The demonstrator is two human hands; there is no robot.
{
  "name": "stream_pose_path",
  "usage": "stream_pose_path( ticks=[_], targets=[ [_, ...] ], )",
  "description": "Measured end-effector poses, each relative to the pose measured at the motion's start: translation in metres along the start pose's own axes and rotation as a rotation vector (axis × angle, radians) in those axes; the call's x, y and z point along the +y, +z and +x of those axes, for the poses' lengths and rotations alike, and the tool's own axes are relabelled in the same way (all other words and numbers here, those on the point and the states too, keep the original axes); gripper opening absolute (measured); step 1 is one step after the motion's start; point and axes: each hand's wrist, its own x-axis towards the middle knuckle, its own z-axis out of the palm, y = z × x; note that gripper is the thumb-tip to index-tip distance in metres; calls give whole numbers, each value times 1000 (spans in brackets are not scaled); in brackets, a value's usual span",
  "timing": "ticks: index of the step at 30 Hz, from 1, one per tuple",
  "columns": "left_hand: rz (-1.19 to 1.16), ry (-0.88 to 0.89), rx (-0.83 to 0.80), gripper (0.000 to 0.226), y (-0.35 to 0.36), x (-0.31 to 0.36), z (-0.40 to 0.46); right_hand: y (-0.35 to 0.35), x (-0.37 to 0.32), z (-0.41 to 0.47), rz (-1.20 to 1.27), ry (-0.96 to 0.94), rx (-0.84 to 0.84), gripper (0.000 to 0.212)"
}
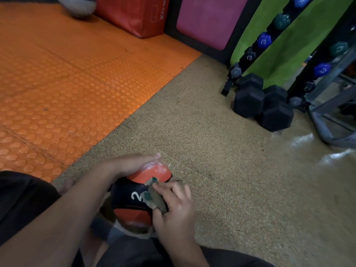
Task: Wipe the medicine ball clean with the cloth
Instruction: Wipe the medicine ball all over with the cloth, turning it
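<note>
Here we steady the ball (134,191) low at six o'clock on the speckled floor (221,170), our left hand (131,162) flat-fingered across its top; at its three o'clock our right hand (175,205) pinches the cloth (156,197) against it.

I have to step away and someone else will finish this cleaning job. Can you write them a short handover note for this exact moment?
Left hand: fingers straight, palm resting on top of the medicine ball, steadying it.
Right hand: grip on the cloth, pressing it against the ball's right side, next to the white "2".
Ball: orange and black, low in front of the person, over the speckled floor.
Done: wiping is under way; how much is already clean cannot be told.
Left: probably turn the ball, wipe the remaining faces and the underside.
</note>
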Motion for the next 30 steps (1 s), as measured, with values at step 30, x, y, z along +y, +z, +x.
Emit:
stream_pose_path(
  ticks=[30],
  targets=[
    [-478,43,-68,99,32,-31,26,-34,39,26,211,489,-28,41]
  ],
)
